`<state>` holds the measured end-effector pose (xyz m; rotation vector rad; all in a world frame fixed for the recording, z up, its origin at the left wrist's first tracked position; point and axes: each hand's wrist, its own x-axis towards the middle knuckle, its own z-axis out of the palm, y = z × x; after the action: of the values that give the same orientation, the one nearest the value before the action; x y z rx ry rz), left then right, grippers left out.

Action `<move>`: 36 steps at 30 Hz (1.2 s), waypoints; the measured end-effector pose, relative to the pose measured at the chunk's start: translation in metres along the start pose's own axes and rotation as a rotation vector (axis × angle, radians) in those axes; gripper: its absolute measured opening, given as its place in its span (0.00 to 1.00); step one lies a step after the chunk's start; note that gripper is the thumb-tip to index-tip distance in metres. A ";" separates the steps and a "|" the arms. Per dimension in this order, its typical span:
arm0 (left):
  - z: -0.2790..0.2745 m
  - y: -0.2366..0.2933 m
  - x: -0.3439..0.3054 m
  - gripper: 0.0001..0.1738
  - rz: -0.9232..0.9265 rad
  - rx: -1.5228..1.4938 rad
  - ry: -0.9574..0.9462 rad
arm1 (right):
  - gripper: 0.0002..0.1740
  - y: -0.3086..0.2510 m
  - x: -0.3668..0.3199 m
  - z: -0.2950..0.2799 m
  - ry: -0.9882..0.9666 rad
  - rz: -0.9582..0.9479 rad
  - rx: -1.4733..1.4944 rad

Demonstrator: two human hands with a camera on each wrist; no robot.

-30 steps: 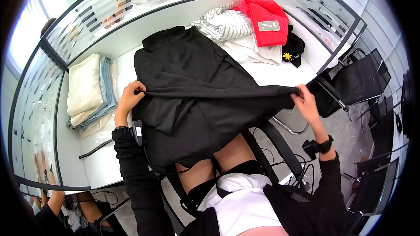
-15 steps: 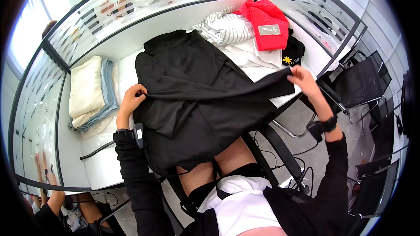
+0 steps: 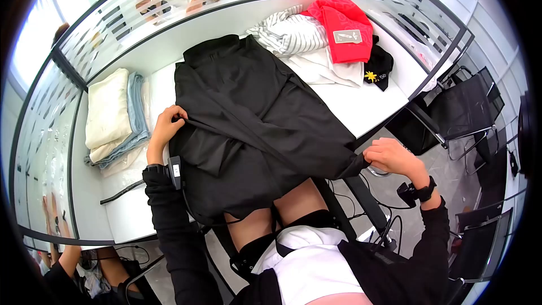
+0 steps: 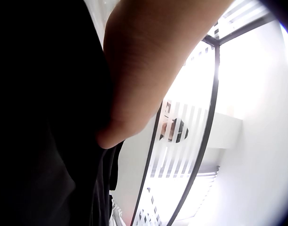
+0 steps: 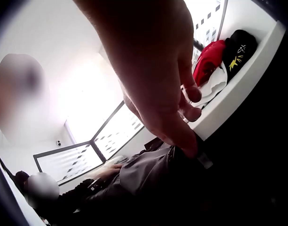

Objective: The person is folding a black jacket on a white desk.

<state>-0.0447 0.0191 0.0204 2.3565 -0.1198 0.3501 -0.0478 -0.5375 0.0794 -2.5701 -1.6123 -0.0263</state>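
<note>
A black long-sleeved garment with a stand-up collar (image 3: pixel 254 90) lies spread over the white table, its lower edge reaching over the person's lap. At its left side, the left hand (image 3: pixel 168 124) pinches a fold of the cloth between thumb and fingers. The right hand (image 3: pixel 395 157) grips the end of a sleeve (image 3: pixel 357 165) beyond the table's front edge, low at the right. That sleeve runs diagonally across the garment's front. In the right wrist view, grey-looking cloth (image 5: pixel 146 169) stretches away from the fingers. Dark cloth fills much of the left wrist view.
Folded cream (image 3: pixel 108 114) and light blue cloth (image 3: pixel 137 107) are stacked at the left. At the back right lie striped cloth (image 3: pixel 293 33), a red garment (image 3: pixel 345 42), white cloth (image 3: pixel 324 70) and a black piece with a yellow motif (image 3: pixel 379 65). Partition panels edge the table.
The right hand first moved up and back with the sleeve end, then down toward the lap; the sleeve now slants downward across the front. The left hand has stayed at its fold.
</note>
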 end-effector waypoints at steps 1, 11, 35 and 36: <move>0.000 0.000 0.000 0.08 0.003 0.009 0.001 | 0.07 0.001 -0.002 0.006 0.032 0.019 0.020; -0.001 0.002 0.000 0.08 -0.003 0.002 0.001 | 0.10 -0.008 0.008 0.003 -0.023 -0.060 0.186; 0.001 -0.001 0.001 0.08 0.011 0.020 0.011 | 0.43 -0.014 -0.011 0.027 0.109 0.616 -0.155; 0.001 -0.001 0.001 0.08 0.016 0.027 0.012 | 0.43 -0.016 -0.015 0.027 0.068 0.611 -0.161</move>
<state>-0.0430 0.0193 0.0197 2.3806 -0.1291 0.3753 -0.0702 -0.5414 0.0524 -3.0291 -0.7754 -0.1956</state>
